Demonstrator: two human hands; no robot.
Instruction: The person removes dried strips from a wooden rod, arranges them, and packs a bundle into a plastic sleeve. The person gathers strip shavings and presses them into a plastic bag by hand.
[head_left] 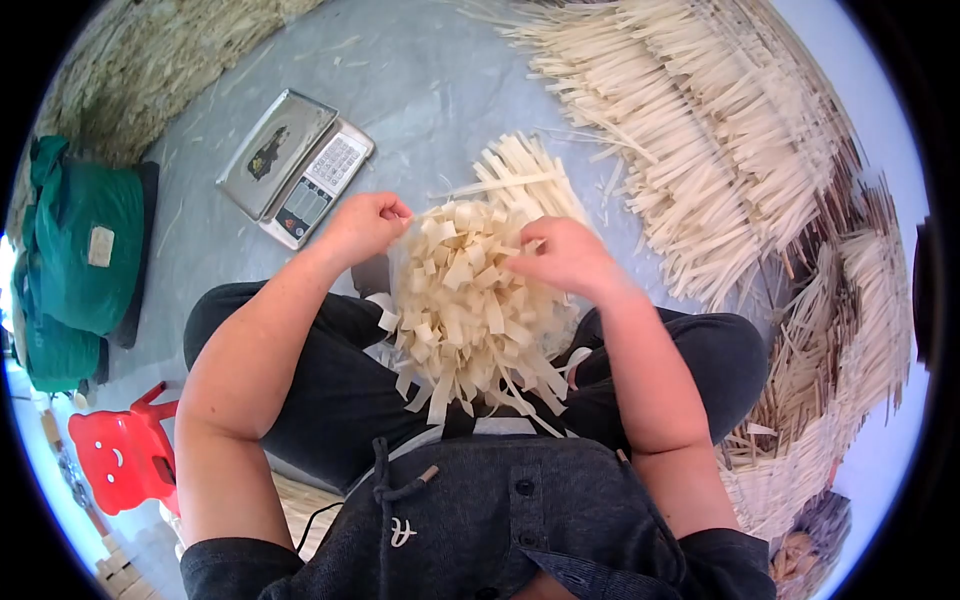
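Observation:
A thick bunch of pale, flat strips (470, 300) sits between my legs, its many ends curling outward. My left hand (368, 228) is at the bunch's upper left edge, its fingertips pinched together; whatever they hold is too small to make out. Over the upper right side of the bunch is my right hand (568, 258), thumb and forefinger apart, the fingertips close to or touching the strip ends. Just beyond the bunch lies a smaller pile of straight strips (530, 175) on the grey floor sheet.
A digital scale (300, 170) with a dark patch on its metal pan stands ahead to the left. Large heaps of pale strips (690, 130) cover the right side. A green bag (90, 240) and a red stool (120, 455) are at the left. Loose strips dot the floor (430, 80).

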